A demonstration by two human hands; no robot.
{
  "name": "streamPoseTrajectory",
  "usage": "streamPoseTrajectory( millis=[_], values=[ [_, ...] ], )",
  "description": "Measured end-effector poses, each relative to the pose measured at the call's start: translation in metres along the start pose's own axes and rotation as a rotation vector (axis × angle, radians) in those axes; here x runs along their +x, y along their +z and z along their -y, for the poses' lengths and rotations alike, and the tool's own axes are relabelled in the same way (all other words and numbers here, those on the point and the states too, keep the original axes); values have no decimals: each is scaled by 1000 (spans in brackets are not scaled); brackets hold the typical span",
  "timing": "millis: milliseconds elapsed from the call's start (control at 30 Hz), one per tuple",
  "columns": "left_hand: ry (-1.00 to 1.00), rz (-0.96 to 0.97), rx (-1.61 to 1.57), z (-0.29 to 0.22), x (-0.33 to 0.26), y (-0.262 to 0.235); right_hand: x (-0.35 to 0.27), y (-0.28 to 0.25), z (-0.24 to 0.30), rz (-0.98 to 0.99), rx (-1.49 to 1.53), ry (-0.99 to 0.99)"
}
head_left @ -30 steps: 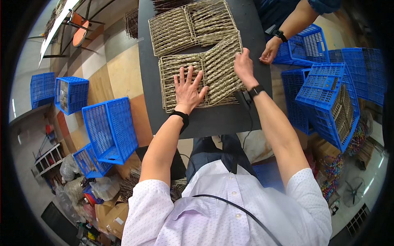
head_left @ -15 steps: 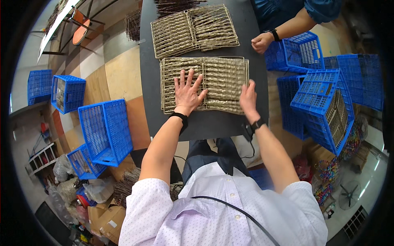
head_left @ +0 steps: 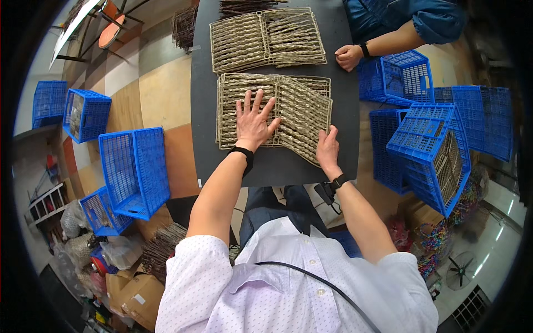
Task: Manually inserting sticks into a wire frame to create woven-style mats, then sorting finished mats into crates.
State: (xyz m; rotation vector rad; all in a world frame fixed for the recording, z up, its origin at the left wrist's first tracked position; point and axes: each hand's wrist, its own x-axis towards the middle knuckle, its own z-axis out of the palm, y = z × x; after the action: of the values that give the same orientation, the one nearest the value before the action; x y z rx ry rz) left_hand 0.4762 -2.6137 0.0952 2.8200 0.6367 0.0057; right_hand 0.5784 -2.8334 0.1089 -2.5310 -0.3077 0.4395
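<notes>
A stack of tan woven wire-framed panels (head_left: 246,119) lies near the front of the dark table. Flat on its left half rests my left hand (head_left: 254,125), fingers spread. The right leaf of the topmost woven panel (head_left: 304,116) is angled away from the stack, its front corner nearer to me. My right hand (head_left: 328,149) is closed around that leaf's outer edge, thumb on top; the fingertips underneath are hidden. Farther back sits a second stack of similar panels (head_left: 239,43), close to the table's far end.
At the far right, a co-worker's closed hand (head_left: 348,57) rests on the table (head_left: 266,173). Blue plastic crates stand on the floor at left (head_left: 135,172) and right (head_left: 427,141), one holding panels. Bundles of dark twigs (head_left: 186,28) lie beyond the table's left edge.
My right hand has taken hold of the top panel's right leaf and moved toward me, swinging the leaf askew. My left hand stays flat on the stack.
</notes>
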Motion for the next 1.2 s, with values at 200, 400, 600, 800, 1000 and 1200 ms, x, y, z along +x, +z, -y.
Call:
streamPoseTrajectory(
  millis=[200, 400, 600, 800, 1000, 1200],
  values=[
    [20, -38, -5, 1, -4, -4, 53, -40, 20, 4, -258, -171],
    [23, -70, -28, 0, -8, -3, 45, -32, 67, 299, -665, -901],
    [11, -154, -199, 7, -13, -3, 47, -16, 72, 466, -742, -730],
    [-634, -280, -209, 32, -28, -13, 47, -17, 63, 417, -652, -821],
    [-595, -249, -377, 39, -33, -35, 50, -20, 60, 452, -692, -754],
    [-634, -118, -619, 75, -17, -69, 54, -21, 56, 440, -670, -789]
  ],
)
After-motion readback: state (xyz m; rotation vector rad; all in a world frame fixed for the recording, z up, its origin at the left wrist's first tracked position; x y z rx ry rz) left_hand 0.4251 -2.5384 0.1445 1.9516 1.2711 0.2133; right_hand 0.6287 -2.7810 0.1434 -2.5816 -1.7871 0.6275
